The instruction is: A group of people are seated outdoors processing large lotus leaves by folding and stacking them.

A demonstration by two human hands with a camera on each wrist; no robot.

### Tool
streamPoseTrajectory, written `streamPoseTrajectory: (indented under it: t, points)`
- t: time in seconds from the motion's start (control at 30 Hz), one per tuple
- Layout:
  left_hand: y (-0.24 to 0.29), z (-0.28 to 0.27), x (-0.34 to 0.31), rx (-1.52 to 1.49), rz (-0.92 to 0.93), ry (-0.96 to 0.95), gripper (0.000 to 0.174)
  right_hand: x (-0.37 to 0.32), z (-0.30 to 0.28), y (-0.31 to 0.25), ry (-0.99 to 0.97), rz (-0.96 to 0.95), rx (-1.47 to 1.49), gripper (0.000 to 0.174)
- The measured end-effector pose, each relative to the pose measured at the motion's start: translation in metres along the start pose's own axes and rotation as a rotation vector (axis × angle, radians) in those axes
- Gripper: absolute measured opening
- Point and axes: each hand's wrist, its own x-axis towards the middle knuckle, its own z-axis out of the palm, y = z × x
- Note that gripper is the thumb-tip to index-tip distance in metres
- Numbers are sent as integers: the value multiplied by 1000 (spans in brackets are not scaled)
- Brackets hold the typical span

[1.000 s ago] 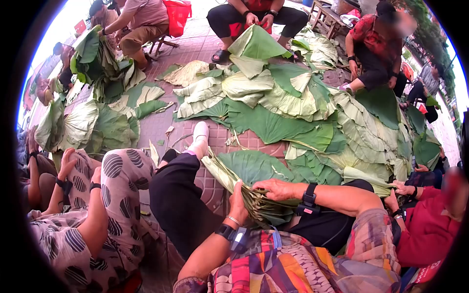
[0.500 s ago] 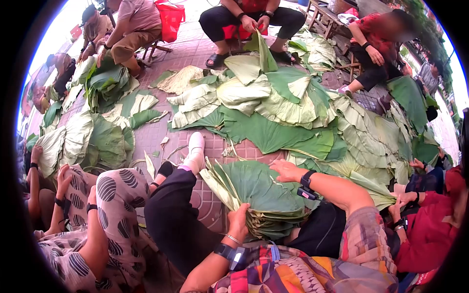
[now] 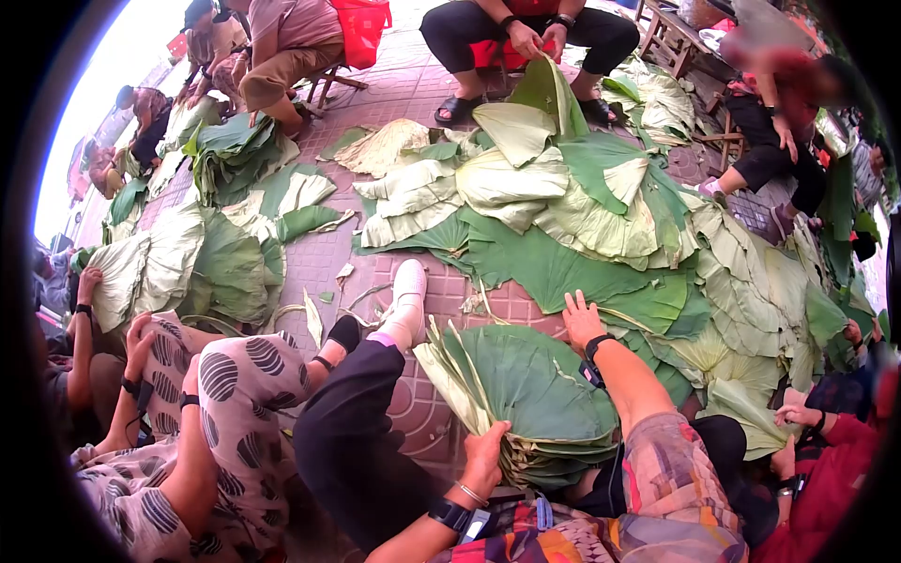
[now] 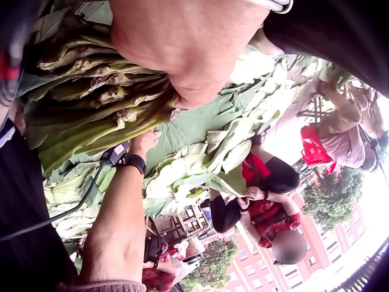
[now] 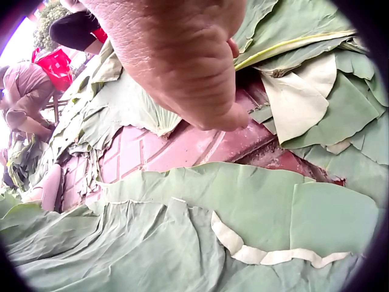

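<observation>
A thick stack of folded green leaves (image 3: 544, 385) lies across the lap in the head view. My left hand (image 3: 485, 460) grips its gathered near-left edge; in the left wrist view that hand (image 4: 182, 48) is over the bunched brown stem ends (image 4: 115, 94). Beyond the stack's far right edge, my right hand (image 3: 584, 324) reaches with fingers extended toward the leaves on the ground (image 3: 526, 258). In the right wrist view the right hand (image 5: 182, 61) is above the paving, holding nothing visible, its fingertips partly hidden.
Overlapping leaves (image 3: 601, 220) spread over the red paving (image 3: 413, 399). A seated person in patterned trousers (image 3: 244, 385) is at the left, one in a red top (image 3: 835, 460) at the right. Others sit opposite, near a red bag (image 3: 361, 33) and a wooden stool (image 3: 671, 42).
My right hand has left the stack's edge and moved forward beyond it, its fingers spreading. The left hand keeps its grip. Across from me, a person has lifted a leaf upright.
</observation>
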Motion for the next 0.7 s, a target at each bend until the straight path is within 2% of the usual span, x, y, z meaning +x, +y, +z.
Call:
streamPoseTrajectory:
  t: [0.1, 0.17, 0.2, 0.23, 0.3, 0.37, 0.43, 0.57, 0.6, 0.63, 0.7]
  points:
    - [1, 0, -2, 3, 20, -12, 29, 4, 3, 5, 64, -47, 19, 43]
    - [4, 2, -5, 11, 26, -14, 28, 6, -12, 12, 149, -43, 207, 35]
    - [5, 2, -7, 19, 33, -12, 28, 5, -18, 18, 374, -139, 331, 29]
    - [5, 2, -7, 16, 32, -21, 28, 5, -33, 21, 376, -135, 322, 29]
    - [1, -1, -2, 27, 12, -9, 28, 8, -70, 29, 536, -84, 525, 21]
    - [-6, -6, 7, 35, 19, -27, 29, 2, -123, 31, 779, -29, 599, 15]
    - [-7, -6, 8, 28, 23, -30, 30, -9, -169, 31, 850, 54, 747, 15]
    - [-7, -7, 8, -6, 38, -65, 34, -51, -231, 13, 882, -15, 910, 34]
    - [-6, -7, 7, -6, 41, -71, 34, -65, -238, 8, 772, -66, 920, 48]
    - [-6, -7, 7, 4, 40, -70, 34, -77, -239, -1, 701, -115, 987, 46]
    - [-3, -5, 6, 16, 40, -74, 35, -90, -220, -20, 746, -423, 903, 38]
